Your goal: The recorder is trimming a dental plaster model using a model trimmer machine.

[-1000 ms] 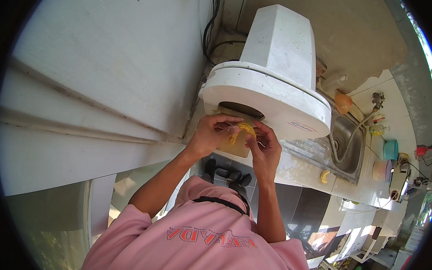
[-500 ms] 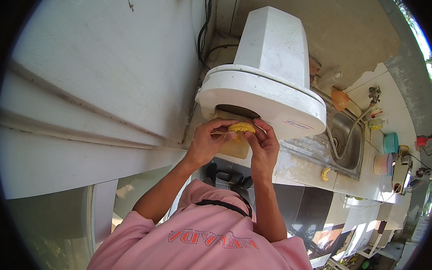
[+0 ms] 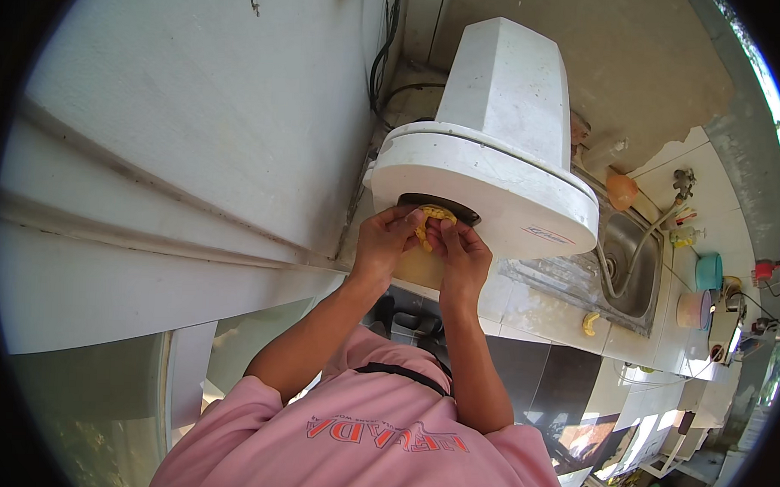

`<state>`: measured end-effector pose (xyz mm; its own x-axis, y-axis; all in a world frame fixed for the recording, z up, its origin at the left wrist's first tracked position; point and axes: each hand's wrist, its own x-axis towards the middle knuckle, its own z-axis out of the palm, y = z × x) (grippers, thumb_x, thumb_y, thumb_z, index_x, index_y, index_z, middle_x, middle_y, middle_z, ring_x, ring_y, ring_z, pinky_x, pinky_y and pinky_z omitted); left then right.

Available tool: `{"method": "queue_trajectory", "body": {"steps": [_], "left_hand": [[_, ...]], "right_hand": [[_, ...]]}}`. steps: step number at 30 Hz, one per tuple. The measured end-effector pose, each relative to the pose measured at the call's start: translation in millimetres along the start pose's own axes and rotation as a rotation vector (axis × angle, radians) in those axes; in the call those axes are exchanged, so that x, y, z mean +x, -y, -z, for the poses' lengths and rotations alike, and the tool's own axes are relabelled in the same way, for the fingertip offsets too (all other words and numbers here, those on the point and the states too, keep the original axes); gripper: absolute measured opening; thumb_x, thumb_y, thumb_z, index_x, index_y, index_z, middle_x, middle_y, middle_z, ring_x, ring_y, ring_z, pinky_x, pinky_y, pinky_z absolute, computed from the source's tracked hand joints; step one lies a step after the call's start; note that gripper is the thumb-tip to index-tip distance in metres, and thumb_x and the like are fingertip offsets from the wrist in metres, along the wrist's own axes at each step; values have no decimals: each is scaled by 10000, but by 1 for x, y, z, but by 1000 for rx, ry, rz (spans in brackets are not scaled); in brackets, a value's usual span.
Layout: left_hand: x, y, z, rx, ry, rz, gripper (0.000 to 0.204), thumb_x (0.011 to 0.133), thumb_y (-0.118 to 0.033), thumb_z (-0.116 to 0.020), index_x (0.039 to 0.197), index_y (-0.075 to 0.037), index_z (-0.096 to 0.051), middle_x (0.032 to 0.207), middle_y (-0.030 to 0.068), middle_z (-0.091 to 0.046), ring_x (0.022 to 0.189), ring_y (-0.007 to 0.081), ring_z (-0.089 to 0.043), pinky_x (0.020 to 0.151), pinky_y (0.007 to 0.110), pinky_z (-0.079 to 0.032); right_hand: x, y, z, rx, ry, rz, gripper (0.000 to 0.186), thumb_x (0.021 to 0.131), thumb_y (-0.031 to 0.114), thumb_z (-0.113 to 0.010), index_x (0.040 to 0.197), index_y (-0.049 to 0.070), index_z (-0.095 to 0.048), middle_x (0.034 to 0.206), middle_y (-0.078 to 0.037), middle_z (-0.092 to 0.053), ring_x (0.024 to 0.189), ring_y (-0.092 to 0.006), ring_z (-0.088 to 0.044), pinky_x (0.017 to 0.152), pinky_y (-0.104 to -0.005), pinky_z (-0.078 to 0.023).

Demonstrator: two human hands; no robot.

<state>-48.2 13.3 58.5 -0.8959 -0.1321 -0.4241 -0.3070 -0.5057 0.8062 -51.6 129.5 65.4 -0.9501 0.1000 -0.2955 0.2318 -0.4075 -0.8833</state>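
A curved, bumpy yellow piece (image 3: 436, 217) is pinched between the fingers of my left hand (image 3: 386, 242) and my right hand (image 3: 460, 259), which are close together. They hold it at the dark oval opening (image 3: 413, 200) on the front of a white machine (image 3: 495, 196); how much of it is inside, I cannot tell. Under my hands lies a pale yellowish board or surface (image 3: 419, 270), partly hidden. A second yellow piece (image 3: 590, 323) lies on the counter's edge to the right.
A steel sink (image 3: 629, 273) with a hose is to the right, with an orange object (image 3: 621, 191), a teal container (image 3: 708, 272) and a pink container (image 3: 693, 308). A white wall (image 3: 179, 124) with cables (image 3: 380, 71) is at the left.
Both hands and the yellow piece have moved up to the machine's opening. The piece, held flatter half a second ago, now has an end hanging down between my fingers.
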Motion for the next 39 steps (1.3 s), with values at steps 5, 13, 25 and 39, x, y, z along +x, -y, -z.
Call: {"method": "queue_trajectory", "body": {"steps": [5,13,25,39], "left_hand": [[2,-1,-1,30,-35,-2,291,862,-212,-670,1046,10,-626,904,43,-635,812,87,-604,751,221,-509],[3,0,-15,18,-133,-19,268,867,-200,-660,1012,26,-655,872,49,-648,756,90,-603,695,226,-503],[4,-1,-16,-26,-129,-16,226,878,-163,-642,991,31,-667,851,52,-654,719,94,-604,658,237,-511],[0,-1,-8,-63,-141,8,280,878,-202,-650,1035,29,-630,907,70,-653,786,109,-637,738,230,-524]], "right_hand": [[6,-8,-3,47,-41,-9,212,905,106,-592,967,-96,-594,923,-145,-655,826,-160,-645,773,-236,-534],[4,-8,-7,68,-97,9,212,900,82,-593,964,-120,-602,901,-151,-657,798,-160,-647,752,-249,-545],[4,-9,-7,83,-110,7,209,891,96,-609,959,-102,-595,908,-144,-652,804,-150,-642,751,-230,-540],[8,-6,-14,27,-114,-27,217,892,107,-609,941,-105,-607,860,-138,-654,769,-152,-643,718,-229,-531]]}}
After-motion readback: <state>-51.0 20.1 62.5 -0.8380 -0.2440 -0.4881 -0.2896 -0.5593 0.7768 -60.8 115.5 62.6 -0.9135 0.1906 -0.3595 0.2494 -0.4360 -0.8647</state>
